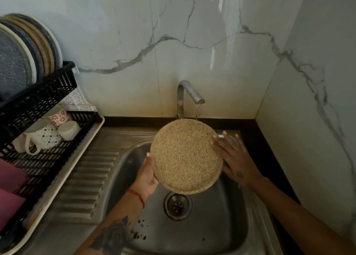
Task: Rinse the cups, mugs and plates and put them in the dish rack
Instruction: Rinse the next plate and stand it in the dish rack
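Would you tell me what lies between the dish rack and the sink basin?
In the head view, only the ribbed steel drainboard lies between the dish rack and the sink basin; nothing rests on it.

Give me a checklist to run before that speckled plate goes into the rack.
1. Water running: ok. A thin stream falls from the tap onto the plate's far rim.
2. Hold on the plate: ok. The left hand grips its left edge; the right hand lies flat on its right edge.
3. Plate over the sink: ok.
4. Whole face rinsed: cannot tell. Water lands only at the rim.
5. Free slot in the rack: cannot tell. Plates fill the part in view.
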Demonstrator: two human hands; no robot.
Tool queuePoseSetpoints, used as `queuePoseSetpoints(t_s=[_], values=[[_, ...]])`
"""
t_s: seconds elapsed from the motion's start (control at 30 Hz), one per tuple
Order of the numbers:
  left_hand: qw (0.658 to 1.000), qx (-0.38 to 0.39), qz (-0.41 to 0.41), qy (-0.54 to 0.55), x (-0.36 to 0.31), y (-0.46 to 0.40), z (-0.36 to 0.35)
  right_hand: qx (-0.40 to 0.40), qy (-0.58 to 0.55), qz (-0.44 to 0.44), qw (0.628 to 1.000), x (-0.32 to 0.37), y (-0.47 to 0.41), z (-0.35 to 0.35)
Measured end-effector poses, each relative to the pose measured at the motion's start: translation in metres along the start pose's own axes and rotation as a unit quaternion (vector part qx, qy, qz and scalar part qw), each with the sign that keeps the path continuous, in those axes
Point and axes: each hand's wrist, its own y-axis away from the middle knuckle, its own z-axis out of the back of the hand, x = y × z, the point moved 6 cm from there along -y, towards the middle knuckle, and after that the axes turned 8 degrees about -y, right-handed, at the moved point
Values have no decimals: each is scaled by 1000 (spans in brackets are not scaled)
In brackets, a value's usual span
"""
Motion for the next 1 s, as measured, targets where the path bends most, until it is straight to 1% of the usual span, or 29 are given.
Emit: queuePoseSetpoints(t_s=[0.1,0.17,0.23,0.33,0.37,0.4,0.47,0.53,0.57,0.63,0.67,0.73,0.8,0.83,0.87,0.9,0.93,0.97,1.0], values=[[997,-21,73,14,25,-1,2,-35,-118,19,992,16,-17,30],[988,-24,134,70,42,-1,-2,-39,-165,16,985,25,-31,47],[978,-7,178,108,53,3,-10,-13,-208,-17,978,31,-45,55],[965,57,220,134,63,11,-20,2,-272,-54,961,27,-60,53],[967,81,207,121,60,12,-22,5,-290,-70,955,21,-63,51],[976,101,175,77,54,13,-23,10,-305,-91,948,13,-65,47],[989,126,73,-29,33,15,-22,23,-328,-150,932,-9,-66,38],[981,161,-36,-105,8,19,-24,28,-364,-202,909,-27,-66,26],[972,173,-71,-143,-2,20,-25,29,-388,-219,895,-32,-67,22],[964,167,-99,-183,-14,21,-27,31,-410,-231,882,-31,-75,19],[964,160,-108,-183,-18,22,-29,29,-407,-222,886,-24,-83,20],[964,167,-121,-170,-25,24,-40,25,-369,-164,914,2,-103,23],[961,182,-134,-162,-31,27,-52,34,-302,-54,951,44,-121,21],[962,180,-137,-156,-34,27,-55,35,-262,-1,965,62,-127,18],[964,174,-137,-146,-37,26,-56,31,-231,35,972,75,-131,16],[967,169,-136,-133,-40,24,-55,23,-220,50,974,78,-135,16],[970,166,-133,-119,-41,23,-53,7,-235,44,971,74,-138,18],[972,165,-127,-106,-42,22,-50,-21,-272,18,962,65,-139,23],[975,160,-119,-93,-43,21,-47,-52,-322,-30,945,50,-140,26]])
